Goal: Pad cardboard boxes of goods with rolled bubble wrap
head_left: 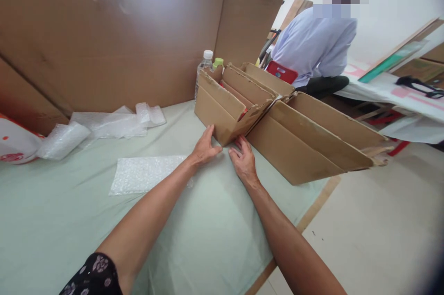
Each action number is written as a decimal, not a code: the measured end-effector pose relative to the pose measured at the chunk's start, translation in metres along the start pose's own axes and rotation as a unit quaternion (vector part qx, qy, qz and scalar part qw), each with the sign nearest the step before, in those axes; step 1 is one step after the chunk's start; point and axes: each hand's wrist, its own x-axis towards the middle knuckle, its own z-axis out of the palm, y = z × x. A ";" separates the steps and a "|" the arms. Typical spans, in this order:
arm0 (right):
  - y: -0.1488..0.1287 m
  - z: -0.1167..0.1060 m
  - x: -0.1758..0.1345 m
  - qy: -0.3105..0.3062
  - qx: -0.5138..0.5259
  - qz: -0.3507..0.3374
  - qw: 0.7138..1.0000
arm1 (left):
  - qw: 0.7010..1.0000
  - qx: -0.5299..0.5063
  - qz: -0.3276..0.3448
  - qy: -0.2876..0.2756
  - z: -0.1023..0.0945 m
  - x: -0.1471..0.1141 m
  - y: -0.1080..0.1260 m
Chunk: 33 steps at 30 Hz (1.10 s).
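Note:
Both my hands are at the near corner of a brown cardboard box (218,112) with its top open and something red partly visible inside. My left hand (205,148) rests against its front side, fingers stretched out and thumb apart. On the corner's other side, my right hand (244,158) touches the box low down with fingers extended; its fingertips are partly hidden by the box. A second open cardboard box (294,147) stands right beside the first, to the right. A flat sheet of bubble wrap (145,175) lies left of my left hand.
More bubble wrap (111,124) lies along a tall cardboard panel (138,31). A plastic bottle (207,57) with a white cap stands behind the boxes. At left is a white and orange bag (19,140). A person in a light blue shirt (315,40) sits at another table (391,94).

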 end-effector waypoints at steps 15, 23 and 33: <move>-0.029 -0.013 0.003 -0.023 -0.161 0.009 0.987 | 0.879 0.445 0.122 -0.120 -0.059 -0.187 0.071; -0.102 0.088 -0.046 -0.297 -0.218 -0.176 0.913 | 0.923 0.374 -0.042 0.083 -0.141 -0.353 0.077; -0.189 0.253 -0.006 -0.327 -0.257 -0.377 0.827 | 0.675 0.559 -0.059 0.479 -0.372 -0.411 0.138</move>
